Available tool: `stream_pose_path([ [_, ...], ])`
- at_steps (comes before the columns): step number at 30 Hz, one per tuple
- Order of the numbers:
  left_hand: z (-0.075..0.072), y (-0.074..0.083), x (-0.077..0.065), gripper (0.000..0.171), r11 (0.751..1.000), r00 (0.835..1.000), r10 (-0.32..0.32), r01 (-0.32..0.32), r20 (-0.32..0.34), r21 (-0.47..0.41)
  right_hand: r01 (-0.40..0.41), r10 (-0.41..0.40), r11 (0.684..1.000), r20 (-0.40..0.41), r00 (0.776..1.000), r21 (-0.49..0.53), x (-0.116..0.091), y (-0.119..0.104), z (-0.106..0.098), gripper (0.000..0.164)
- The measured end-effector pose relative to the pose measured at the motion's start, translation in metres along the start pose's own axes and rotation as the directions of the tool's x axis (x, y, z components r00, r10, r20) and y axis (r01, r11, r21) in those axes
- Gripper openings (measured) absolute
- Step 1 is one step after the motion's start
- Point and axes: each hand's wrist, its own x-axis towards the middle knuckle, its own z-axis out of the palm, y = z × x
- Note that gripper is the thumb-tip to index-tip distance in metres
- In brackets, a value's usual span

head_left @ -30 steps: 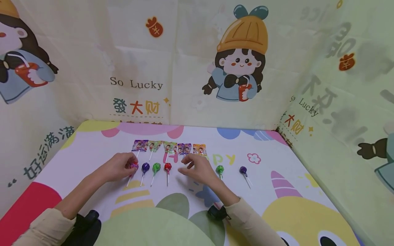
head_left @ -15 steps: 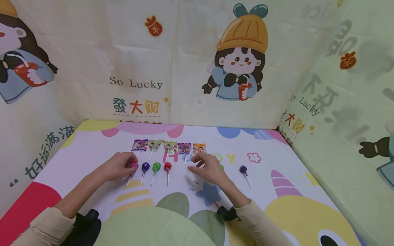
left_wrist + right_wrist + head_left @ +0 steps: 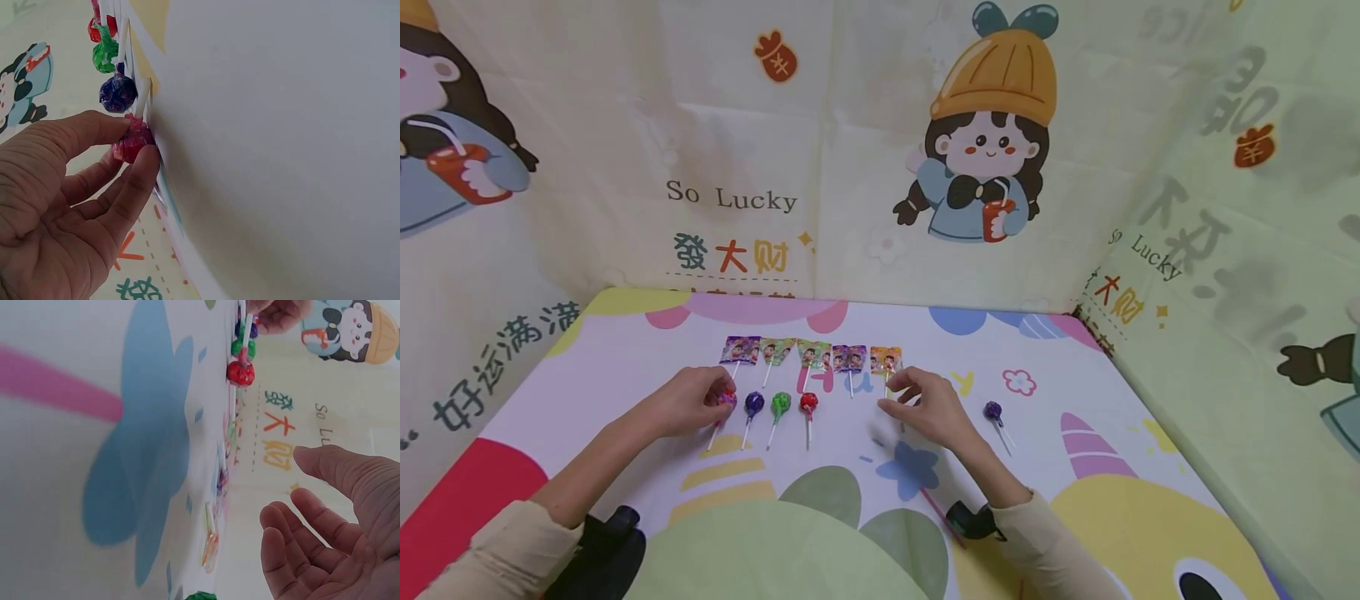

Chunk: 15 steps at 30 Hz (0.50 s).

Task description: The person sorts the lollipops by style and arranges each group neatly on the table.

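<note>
My left hand [image 3: 688, 406] pinches the wrapped head of a pinkish-red lollipop [image 3: 133, 142] between thumb and fingertips, its white stick lying toward me. To its right, in one row, lie a dark blue lollipop [image 3: 754, 404], a green lollipop [image 3: 781, 403] and a red lollipop [image 3: 808, 403]. My right hand [image 3: 928, 410] hovers over the table right of that row, thumb and fingers apart and holding nothing. Its fingertips overlap the stick of the orange-wrapped lollipop [image 3: 886, 359] in the head view. Another green lollipop [image 3: 201, 595] peeks in at the right wrist view's bottom edge; the hand hides it from the head.
Behind the front row runs a back row of flat-wrapped lollipops, among them a purple one [image 3: 741, 350] and a light green one [image 3: 814, 354]. A purple round lollipop [image 3: 993, 411] lies apart at right. A printed cloth [image 3: 865, 167] walls the patterned table [image 3: 955, 350].
My right hand has shifted to the right, from beside the red lollipop to below the orange-wrapped one, now covering the second green lollipop. The left hand stays on the pinkish-red lollipop.
</note>
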Motion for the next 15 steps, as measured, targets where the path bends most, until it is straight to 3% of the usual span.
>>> stream_pose_path([
  [15, 0.001, 0.000, 0.001, 0.022, 1.000, 1.000, 0.008, -0.008, 0.003, -0.008, -0.059, 0.060, 0.998, -0.063, 0.996, 0.004, -0.007, 0.021, -0.018, 0.032],
])
